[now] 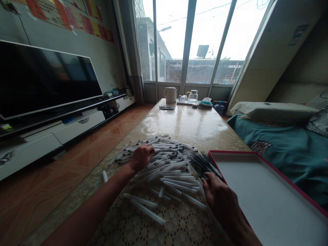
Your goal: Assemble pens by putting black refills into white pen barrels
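A big loose pile of clear and whitish plastic pen barrels (176, 182), many with dark ends, covers the near part of the table. Over the pile's left side, my left hand (142, 156) has its fingers curled together; whatever is between them is hidden. To the right of the barrels lies a bundle of thin dark pen refills (202, 160). My right hand (220, 194) is closed at their near ends, beside the box lid's edge. A few barrels lie apart at the front, on a flower-patterned cover.
A shallow white tray with a red rim (234, 151) stands at right. On the table's (184, 126) far end are a beige kettle (170, 95), a glass pot (193, 96) and a tissue pack (205, 103). A bed (246, 126) is at right, a television (48, 78) at left.
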{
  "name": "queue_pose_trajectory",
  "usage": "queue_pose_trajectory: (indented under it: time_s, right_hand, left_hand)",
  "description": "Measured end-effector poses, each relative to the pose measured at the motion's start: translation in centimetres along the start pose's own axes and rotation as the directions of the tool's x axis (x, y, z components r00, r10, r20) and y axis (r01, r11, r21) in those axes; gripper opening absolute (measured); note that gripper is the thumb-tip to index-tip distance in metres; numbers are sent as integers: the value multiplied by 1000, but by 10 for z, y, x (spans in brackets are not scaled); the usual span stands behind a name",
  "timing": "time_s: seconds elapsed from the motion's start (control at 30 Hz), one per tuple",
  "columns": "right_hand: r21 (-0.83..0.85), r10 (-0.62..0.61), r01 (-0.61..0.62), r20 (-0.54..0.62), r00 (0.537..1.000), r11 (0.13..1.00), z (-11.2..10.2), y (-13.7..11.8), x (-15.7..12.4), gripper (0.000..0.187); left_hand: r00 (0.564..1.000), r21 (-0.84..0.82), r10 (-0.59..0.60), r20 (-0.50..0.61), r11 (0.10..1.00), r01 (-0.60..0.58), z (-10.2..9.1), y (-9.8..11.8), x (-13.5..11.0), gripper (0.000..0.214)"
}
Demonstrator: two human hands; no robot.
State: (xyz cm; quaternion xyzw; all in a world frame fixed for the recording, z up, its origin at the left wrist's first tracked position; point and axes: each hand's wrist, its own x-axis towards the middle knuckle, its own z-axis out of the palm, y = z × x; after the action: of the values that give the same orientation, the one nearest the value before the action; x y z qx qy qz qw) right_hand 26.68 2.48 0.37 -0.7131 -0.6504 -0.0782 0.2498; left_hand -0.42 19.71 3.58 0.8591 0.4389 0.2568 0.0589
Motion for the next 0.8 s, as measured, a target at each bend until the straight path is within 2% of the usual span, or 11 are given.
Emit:
queue_pose_trajectory:
  time_s: [0.13, 0.3, 0.4, 0.5, 0.57, 0.67, 0.73, 0.8]
  right_hand:
    - [4, 5, -5, 1, 1000, 1000, -2, -1, 1, 23]
    - [4, 5, -5, 2, 1000, 1000, 1, 2, 1, 23]
    - [12, -8, 8, 1, 1000, 1000, 3, 3, 0, 24]
    - [50, -13, 14, -18, 1000, 999, 3, 1, 0, 23]
    - [107, -18, 24, -60, 998, 994, 0, -3, 0, 23]
    - [189, -71, 105, -183, 981, 976, -8, -12, 1, 28]
    - [184, -175, 220, -233, 957, 958, -14, -21, 1, 30]
    - [163, -323, 355, -190, 927, 921, -18, -30, 0, 30]
  left_hand:
    - [997, 48, 50, 55, 997, -53, 4, 1, 10, 12]
    - [994, 87, 79, 71, 993, -85, 9, 0, 20, 9]
    - [995, 98, 89, 46, 991, -93, 10, 1, 23, 10]
    - [996, 103, 84, -34, 992, -80, 4, 6, 23, 10]
    - [993, 87, 90, -81, 993, -82, -3, 16, 17, 12]
    - [982, 46, 164, -90, 986, -160, -13, 41, -5, 11]
    - [949, 56, 313, -34, 949, -311, -16, 63, -27, 12]
    - [917, 63, 395, 54, 915, -398, -14, 83, -50, 16]
